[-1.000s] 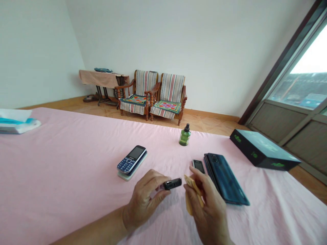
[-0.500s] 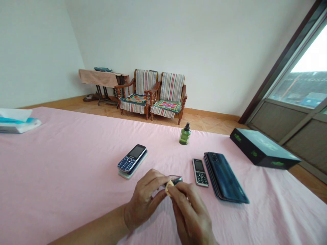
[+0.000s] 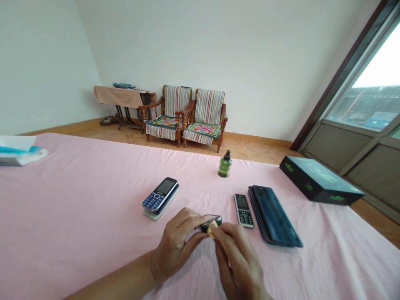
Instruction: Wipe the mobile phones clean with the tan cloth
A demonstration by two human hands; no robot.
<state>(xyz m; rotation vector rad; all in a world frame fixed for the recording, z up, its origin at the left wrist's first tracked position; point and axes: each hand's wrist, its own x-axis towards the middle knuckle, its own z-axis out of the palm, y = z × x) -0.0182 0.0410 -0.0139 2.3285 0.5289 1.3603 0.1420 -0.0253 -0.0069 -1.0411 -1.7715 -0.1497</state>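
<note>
My left hand grips a small glossy black mobile phone, tilted up above the pink cloth. Fingers cover much of it. Pinched in my right hand is a small pale yellow piece of cloth or sponge; which of the two I cannot tell. This yellow piece presses against the near edge of the phone. To the left, a dark blue keypad phone lies on top of a paler phone. A black and silver keypad phone lies to the right, beside stacked blue smartphones.
A green spray bottle stands near the far edge of the pink-covered surface. At the right is a black box, and a white and blue packet lies far left. Two wooden chairs stand against the wall.
The yellow piece and my right hand have shifted slightly right along the phone, uncovering more of its dark face. My left hand keeps its grip. The view has moved a little.
</note>
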